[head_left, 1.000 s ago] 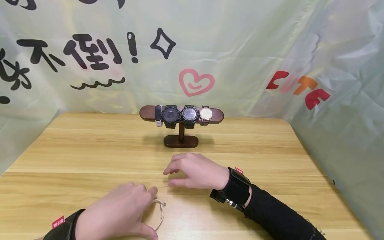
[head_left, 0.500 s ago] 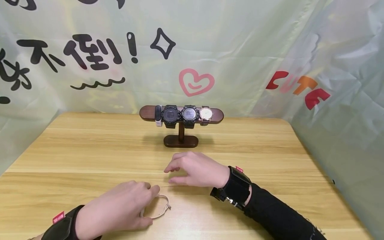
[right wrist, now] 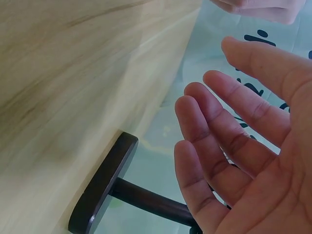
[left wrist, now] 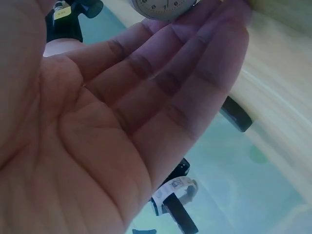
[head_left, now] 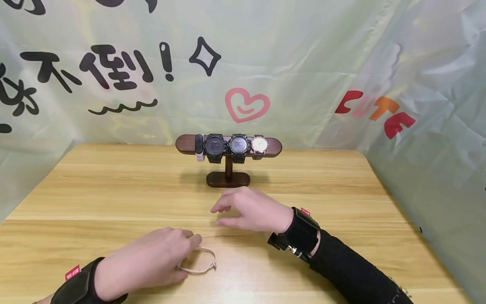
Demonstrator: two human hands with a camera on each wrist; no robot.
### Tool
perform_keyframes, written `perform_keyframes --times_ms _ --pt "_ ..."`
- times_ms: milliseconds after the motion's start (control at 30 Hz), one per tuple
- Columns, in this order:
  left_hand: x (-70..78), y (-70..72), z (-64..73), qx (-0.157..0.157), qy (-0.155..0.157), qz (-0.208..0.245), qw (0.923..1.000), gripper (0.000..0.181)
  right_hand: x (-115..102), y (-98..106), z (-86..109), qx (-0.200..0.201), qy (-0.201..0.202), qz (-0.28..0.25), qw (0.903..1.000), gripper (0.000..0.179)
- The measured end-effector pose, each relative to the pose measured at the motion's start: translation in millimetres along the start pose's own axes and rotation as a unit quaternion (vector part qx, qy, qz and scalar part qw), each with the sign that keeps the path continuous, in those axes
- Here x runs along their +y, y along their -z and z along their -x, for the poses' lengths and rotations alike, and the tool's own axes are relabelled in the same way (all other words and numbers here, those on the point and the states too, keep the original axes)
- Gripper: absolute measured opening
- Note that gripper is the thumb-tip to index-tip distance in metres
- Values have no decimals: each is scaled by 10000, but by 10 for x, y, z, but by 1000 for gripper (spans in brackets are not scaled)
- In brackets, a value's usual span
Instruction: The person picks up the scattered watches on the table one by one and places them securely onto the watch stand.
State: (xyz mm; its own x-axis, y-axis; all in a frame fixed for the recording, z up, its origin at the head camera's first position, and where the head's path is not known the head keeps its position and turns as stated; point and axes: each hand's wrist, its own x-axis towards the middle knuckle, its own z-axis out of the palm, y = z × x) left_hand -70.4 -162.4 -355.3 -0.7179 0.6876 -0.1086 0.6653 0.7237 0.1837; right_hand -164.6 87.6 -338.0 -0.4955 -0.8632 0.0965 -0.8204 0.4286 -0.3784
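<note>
Near the front of the table, my left hand (head_left: 152, 257) holds a wristwatch by its fingertips and thumb. Its thin pale strap (head_left: 215, 255) curves out to the right as a loop with a buckle. In the left wrist view the round light dial (left wrist: 163, 6) shows at the top edge against the fingers. My right hand (head_left: 254, 211) hovers farther forward, in front of the stand, with relaxed fingers and nothing in its grasp. The right wrist view shows its bent fingers (right wrist: 191, 163) apart from the thumb, beside the stand's dark post (right wrist: 151, 201).
A dark wooden watch stand (head_left: 228, 180) stands at the back of the table (head_left: 114, 190). Its bar carries a white-strapped fitness band (head_left: 199, 145), two chunky black watches (head_left: 214, 145) and a gold-rimmed watch (head_left: 260, 144). A printed cloth (head_left: 303, 50) hangs behind and on the right.
My left hand has shifted slightly forward, its thumb drawn in, and the strap loop has turned and now shows more fully. My right hand has edged forward and slightly right.
</note>
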Motion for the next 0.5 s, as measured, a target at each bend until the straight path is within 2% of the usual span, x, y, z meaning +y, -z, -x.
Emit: perform_keyframes --times_ms 300,500 --pt "-74 50 -13 -33 -77 259 9996 38 -7 -39 1 -55 51 21 10000 23" --pt "-82 90 -10 157 -226 289 9992 36 -95 -102 -5 -320 106 137 9993 26"
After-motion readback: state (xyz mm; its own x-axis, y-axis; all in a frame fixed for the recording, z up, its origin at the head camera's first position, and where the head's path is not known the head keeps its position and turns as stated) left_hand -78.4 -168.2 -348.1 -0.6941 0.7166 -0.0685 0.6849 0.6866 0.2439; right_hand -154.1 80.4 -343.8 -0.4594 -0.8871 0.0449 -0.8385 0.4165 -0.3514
